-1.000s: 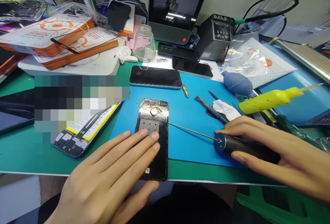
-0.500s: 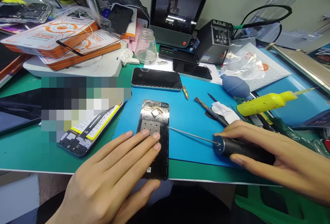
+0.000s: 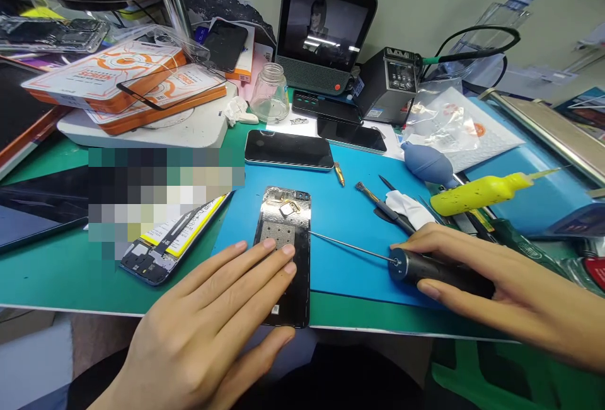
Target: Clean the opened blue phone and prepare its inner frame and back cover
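My left hand lies flat with fingers stretched over the lower part of a black phone back cover, its thumb beside the lower edge. The cover's upper part shows a silvery foil area with a small coiled flex piece on it. In my right hand is a black cylindrical hand tool, fingers wrapped round its body. Its long thin metal rod reaches left, with the tip at the cover's right edge. Left of my left hand lies an opened phone with its battery exposed, partly blurred out.
A blue mat lies on the green work surface. Beyond the cover are a phone, a glass jar and a screen device. At right sit a blue air blower, a yellow bottle and a brush.
The view has shifted slightly, so the background sits a little lower. Both hands, the cover and the tool keep almost the same positions; the rod tip stays at the cover's right edge.
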Motion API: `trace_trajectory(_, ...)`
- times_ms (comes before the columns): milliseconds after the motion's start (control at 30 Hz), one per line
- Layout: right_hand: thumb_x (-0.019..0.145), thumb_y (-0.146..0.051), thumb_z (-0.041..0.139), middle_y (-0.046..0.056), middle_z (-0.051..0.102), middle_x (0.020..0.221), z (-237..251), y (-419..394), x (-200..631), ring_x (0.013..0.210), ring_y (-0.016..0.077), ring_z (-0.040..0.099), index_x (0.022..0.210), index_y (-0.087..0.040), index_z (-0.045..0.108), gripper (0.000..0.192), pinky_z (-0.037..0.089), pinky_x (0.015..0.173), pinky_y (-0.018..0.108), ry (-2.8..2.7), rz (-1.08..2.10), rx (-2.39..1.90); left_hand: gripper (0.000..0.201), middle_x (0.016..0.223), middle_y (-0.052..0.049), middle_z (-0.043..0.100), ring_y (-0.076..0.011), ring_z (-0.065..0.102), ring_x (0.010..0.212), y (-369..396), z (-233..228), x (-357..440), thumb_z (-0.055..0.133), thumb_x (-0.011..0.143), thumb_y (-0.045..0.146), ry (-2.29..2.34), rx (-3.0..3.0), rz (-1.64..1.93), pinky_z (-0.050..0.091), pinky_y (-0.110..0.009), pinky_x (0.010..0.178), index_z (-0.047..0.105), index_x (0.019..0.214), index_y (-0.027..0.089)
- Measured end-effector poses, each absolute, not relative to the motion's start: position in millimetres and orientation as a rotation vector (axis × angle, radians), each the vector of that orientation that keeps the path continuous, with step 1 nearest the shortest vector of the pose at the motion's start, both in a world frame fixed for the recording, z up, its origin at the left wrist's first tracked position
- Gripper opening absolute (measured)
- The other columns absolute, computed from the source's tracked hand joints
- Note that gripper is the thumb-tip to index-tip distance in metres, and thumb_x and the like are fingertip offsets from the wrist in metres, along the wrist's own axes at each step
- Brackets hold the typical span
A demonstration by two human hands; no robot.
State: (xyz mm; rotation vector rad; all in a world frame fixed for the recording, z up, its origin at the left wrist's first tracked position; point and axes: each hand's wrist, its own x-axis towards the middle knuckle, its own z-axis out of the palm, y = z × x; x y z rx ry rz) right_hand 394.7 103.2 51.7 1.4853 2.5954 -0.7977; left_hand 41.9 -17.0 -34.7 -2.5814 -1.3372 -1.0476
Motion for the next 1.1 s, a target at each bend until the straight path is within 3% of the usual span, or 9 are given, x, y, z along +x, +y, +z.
trace_trajectory(200,0.096,-0.066,0.067,0.001,0.078,0.132,51,104,395,0.115,0.0311,0.078,0.130,-0.042,0.075,0.042,0.069,0.094,0.043,2.670,-0.705,1.410,0.040,0.155,-0.007,0.066,-0.0213,0.059,0.149,-15,-34,43,0.071,0.103,0.024,-1.330,-2.566,-1.063,0.037,-0.034,0.136,0.069,0.139,0.006)
trace_trajectory(367,0.097,-0.063,0.068,0.000,0.078,0.127,58,104,391,0.109,0.0270,0.079,0.126,-0.041,0.077,0.038,0.069,0.087,0.036,2.664,-0.807,1.381,0.046,0.157,-0.008,0.064,-0.0231,0.057,0.151,-15,-38,42,0.074,0.102,0.025,-1.282,-2.573,-1.010,0.034,-0.038,0.137,0.066,0.143,0.005)
trace_trajectory(533,0.098,-0.068,0.062,0.005,0.077,0.098,52,96,394,0.067,0.0206,0.073,0.132,-0.029,0.072,0.053,0.062,0.055,0.030,2.525,-1.129,1.737,0.055,0.166,-0.011,0.055,-0.0280,0.047,0.158,-19,-39,43,0.071,0.102,0.019,-1.277,-2.593,-0.935,0.031,-0.043,0.139,0.057,0.153,0.006)
trace_trajectory(667,0.094,-0.067,0.071,0.003,0.073,0.085,35,79,401,0.059,0.0179,0.067,0.132,-0.025,0.069,0.058,0.057,0.050,0.028,2.590,-1.261,1.955,0.049,0.172,-0.010,0.047,-0.0316,0.033,0.165,-27,-32,46,0.069,0.102,0.031,-1.428,-2.479,-0.906,0.017,-0.049,0.142,0.063,0.149,0.016)
trace_trajectory(867,0.100,-0.069,0.063,-0.001,0.068,0.075,19,63,397,0.052,0.0122,0.058,0.130,-0.022,0.062,0.055,0.053,0.050,0.024,2.768,-1.368,2.234,0.053,0.140,-0.013,0.064,-0.0316,0.055,0.130,-20,-13,63,0.052,0.110,0.041,-1.648,-2.381,-0.721,0.044,-0.049,0.109,0.050,0.157,0.017)
trace_trajectory(1000,0.099,-0.072,0.063,0.001,0.070,0.082,18,65,397,0.050,0.0114,0.057,0.125,-0.021,0.063,0.057,0.050,0.043,0.024,2.835,-1.585,2.176,0.057,0.125,-0.011,0.068,-0.0304,0.062,0.112,0,-5,81,0.048,0.110,0.058,-1.648,-2.353,-0.547,0.053,-0.049,0.095,0.057,0.151,0.019)
trace_trajectory(1100,0.103,-0.068,0.061,0.000,0.068,0.083,15,64,400,0.052,0.0089,0.056,0.126,-0.019,0.062,0.054,0.049,0.044,0.021,2.896,-1.690,2.133,0.054,0.122,-0.010,0.068,-0.0280,0.065,0.108,9,-3,85,0.057,0.107,0.058,-1.607,-2.320,-0.481,0.058,-0.048,0.092,0.060,0.145,0.020)
